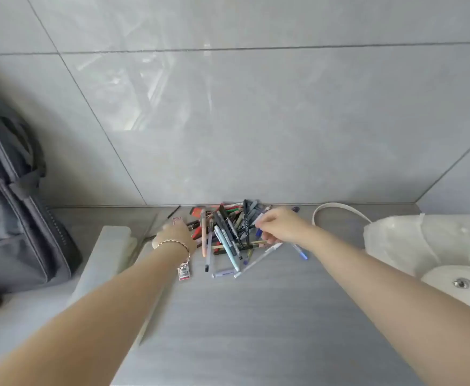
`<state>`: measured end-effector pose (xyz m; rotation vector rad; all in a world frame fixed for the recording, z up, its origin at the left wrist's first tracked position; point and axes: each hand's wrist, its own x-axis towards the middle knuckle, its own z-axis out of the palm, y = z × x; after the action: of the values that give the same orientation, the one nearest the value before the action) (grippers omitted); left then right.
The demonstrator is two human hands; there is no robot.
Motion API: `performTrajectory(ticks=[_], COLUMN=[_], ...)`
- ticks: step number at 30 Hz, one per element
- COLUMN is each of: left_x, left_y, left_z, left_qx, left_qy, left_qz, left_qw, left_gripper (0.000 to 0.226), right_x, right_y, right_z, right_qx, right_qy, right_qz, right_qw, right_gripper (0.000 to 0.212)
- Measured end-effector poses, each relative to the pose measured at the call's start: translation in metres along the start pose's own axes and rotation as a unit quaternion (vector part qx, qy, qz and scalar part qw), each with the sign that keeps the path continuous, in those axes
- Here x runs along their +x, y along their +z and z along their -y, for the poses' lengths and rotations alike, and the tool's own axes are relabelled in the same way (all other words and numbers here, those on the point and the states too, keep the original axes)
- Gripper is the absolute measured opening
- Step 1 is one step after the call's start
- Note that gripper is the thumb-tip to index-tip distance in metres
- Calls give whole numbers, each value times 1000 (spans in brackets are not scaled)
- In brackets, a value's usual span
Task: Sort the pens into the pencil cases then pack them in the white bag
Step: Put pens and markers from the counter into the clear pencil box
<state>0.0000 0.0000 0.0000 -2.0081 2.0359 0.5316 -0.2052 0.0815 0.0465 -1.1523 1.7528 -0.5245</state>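
Note:
A heap of several pens point(228, 235) in mixed colours lies on the grey surface against the tiled wall. My left hand point(172, 232), with a gold bracelet at the wrist, reaches into the heap's left edge; its fingers are hidden behind the hand and blurred. On the heap's right side, my right hand point(278, 227) has curled fingers that pinch a pale pen point(263, 214). A pale translucent pencil case point(108, 254) lies left of the heap, beside my left forearm. The white bag point(423, 240) lies at the right with its strap point(339, 208) looping toward the pens.
A grey backpack point(13, 218) leans at the far left. A small red label point(184, 271) lies below my left wrist. A round white flap with a metal snap point(462, 282) sits at the right edge. The tiled wall point(256, 121) rises directly behind the pens.

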Motion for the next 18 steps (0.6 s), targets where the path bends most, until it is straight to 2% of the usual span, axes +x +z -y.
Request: performTrajectory(ticks=[3, 5, 7, 10, 12, 14, 16, 18], left_x=[8, 8, 11, 12, 7, 8, 4, -1], left_y=[13, 25, 37, 41, 33, 18, -2, -21], left_z=[30, 49, 64, 82, 83, 83, 81, 77], left_qx=[17, 17, 59, 81, 30, -91, -260, -374], left_qy=[-104, -139, -118, -70, -42, -18, -4, -2], left_qz=[9, 25, 57, 57, 62, 63, 72, 72], left_qw=[994, 990, 990, 993, 997, 994, 963, 925], left_gripper=[59, 68, 85, 88, 83, 78, 97, 116], right_x=[13, 18, 26, 35, 35, 35, 30, 21], right_y=[15, 29, 45, 71, 82, 93, 102, 113], right_z=[-3, -8, -11, -9, -6, 1, 13, 32], right_qx=[-26, -19, -15, -14, -14, -4, 19, 54], right_qy=[2, 9, 19, 36, 37, 25, 6, -6], right_qz=[-10, -9, -10, -3, -9, -16, -21, -7], right_qw=[1000, 1000, 1000, 999, 999, 1000, 1000, 998], right_gripper=[23, 20, 18, 16, 15, 16, 18, 25])
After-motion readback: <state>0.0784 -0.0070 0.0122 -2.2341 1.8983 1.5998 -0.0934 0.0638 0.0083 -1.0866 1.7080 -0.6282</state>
